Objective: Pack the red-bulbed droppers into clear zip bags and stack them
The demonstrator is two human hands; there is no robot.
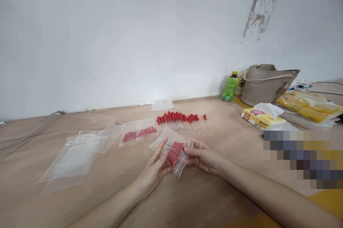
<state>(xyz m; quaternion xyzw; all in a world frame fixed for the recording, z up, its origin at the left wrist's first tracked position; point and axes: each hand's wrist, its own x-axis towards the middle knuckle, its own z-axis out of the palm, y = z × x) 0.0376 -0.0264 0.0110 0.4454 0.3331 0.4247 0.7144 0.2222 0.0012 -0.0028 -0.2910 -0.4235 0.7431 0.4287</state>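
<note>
between left hand (155, 167) and right hand (203, 156), both half-curled, gripping it, is a plastic bag (174, 152).

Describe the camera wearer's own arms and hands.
The left hand and right hand are ungloved. The left forearm and right forearm are slender and bare where visible, with no sleeve, watch or bracelet showing.

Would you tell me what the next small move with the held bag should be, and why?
I would probably slide the right hand along the red-lined edge of the bag, pressing it shut: red-topped tubes already lie inside, the left hand holds the bag's left side, and the right is at that edge. Whether it is sealed is unclear.
</note>
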